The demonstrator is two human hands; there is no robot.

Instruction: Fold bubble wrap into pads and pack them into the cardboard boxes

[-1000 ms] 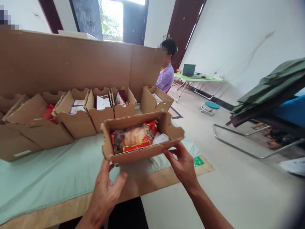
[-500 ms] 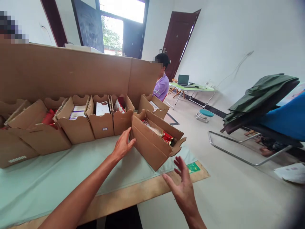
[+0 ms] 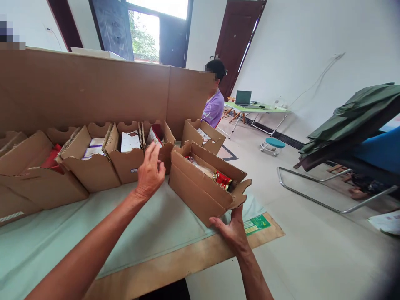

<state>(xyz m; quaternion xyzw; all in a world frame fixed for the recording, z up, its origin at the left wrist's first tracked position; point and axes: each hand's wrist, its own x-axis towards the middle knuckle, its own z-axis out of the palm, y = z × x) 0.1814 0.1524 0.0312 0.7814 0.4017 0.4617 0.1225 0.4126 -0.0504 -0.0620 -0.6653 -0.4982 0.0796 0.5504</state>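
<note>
An open cardboard box (image 3: pixel 200 191) holding a red and clear food packet (image 3: pixel 218 177) lies at an angle on the right end of the table (image 3: pixel 175 262). My right hand (image 3: pixel 229 229) grips the near corner of this box from below. My left hand (image 3: pixel 150 171) is raised over the table with its fingers loosely spread, holding nothing, just in front of a row of open cardboard boxes (image 3: pixel 125 156) that hold packets and papers.
A tall cardboard screen (image 3: pixel 93 91) stands behind the box row. Pale green cloth (image 3: pixel 62 237) covers the table. A person in a purple shirt (image 3: pixel 214 108) sits beyond the screen. A folded cot (image 3: pixel 350 125), a stool (image 3: pixel 271 143) and a desk with a laptop (image 3: pixel 243 98) are to the right.
The box was held in both hands, then set down at the table's right end. My left hand left it and rose toward the box row; my right hand came back and took its near corner.
</note>
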